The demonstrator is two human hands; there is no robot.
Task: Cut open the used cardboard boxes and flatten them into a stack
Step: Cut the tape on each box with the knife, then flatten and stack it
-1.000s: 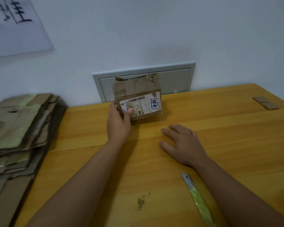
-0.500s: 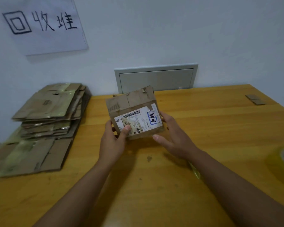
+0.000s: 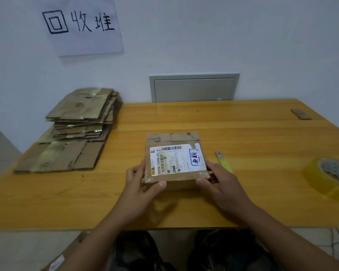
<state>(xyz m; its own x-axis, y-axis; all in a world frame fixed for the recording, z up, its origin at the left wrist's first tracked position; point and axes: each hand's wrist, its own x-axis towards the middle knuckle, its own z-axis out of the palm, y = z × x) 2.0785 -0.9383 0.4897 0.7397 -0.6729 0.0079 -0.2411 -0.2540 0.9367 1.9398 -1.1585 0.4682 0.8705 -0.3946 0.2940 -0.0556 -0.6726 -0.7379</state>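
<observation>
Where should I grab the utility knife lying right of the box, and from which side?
Grip the utility knife by its yellow-green handle, coming from above with the right hand, which is nearest. The metal blade tip points away toward the wall, so fingers on the near end probably stay off it.

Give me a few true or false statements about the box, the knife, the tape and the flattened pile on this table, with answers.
1. Both hands hold the box. True: the left hand and right hand grip its near corners.
2. The knife is in the right hand. False: it lies on the table, right of the box.
3. The pile sits at the table's left end. True.
4. The tape rests on the pile. False: it lies on the table's right side.
5. The box's label faces down. False: it faces up.
</observation>
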